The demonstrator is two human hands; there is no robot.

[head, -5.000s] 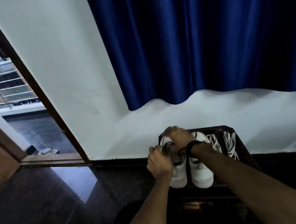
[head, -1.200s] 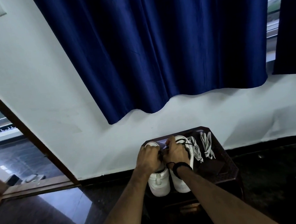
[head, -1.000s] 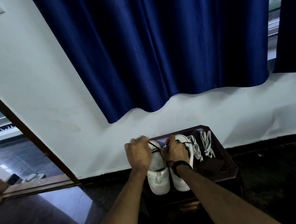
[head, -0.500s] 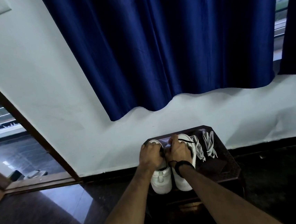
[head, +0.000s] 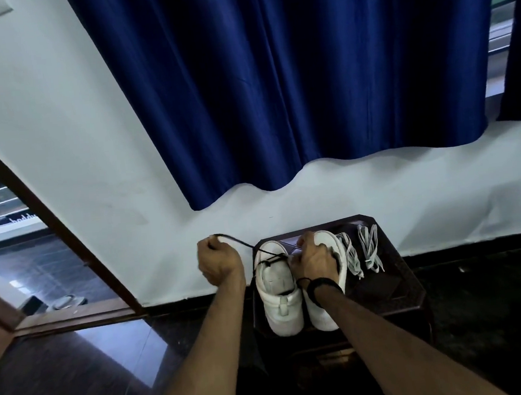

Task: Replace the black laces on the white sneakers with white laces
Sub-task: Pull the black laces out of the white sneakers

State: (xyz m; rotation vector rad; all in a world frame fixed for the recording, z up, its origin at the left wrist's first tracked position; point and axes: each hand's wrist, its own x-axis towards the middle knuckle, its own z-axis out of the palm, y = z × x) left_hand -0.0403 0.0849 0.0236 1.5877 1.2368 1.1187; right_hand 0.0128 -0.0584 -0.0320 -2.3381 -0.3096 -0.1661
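Two white sneakers stand side by side on a small dark stool (head: 390, 302), toes toward me. The left sneaker (head: 279, 294) has a black lace (head: 244, 245) running from its upper eyelets out to the left. My left hand (head: 219, 261) is closed on that lace, held left of the shoe and off the stool. My right hand (head: 314, 260) rests over the right sneaker (head: 330, 244), its fingers at the left shoe's tongue; what they grip is hidden. Two bundles of white laces (head: 361, 251) lie to the right of the shoes.
A white wall and blue curtain (head: 289, 83) rise directly behind the stool. An open doorway (head: 19, 252) with a wooden frame is at the left. The floor (head: 79, 374) is dark and glossy.
Half a second ago both hands were together over the left sneaker's eyelets. My left hand has since swung out to the left, drawing the black lace taut. The right hand stayed put.
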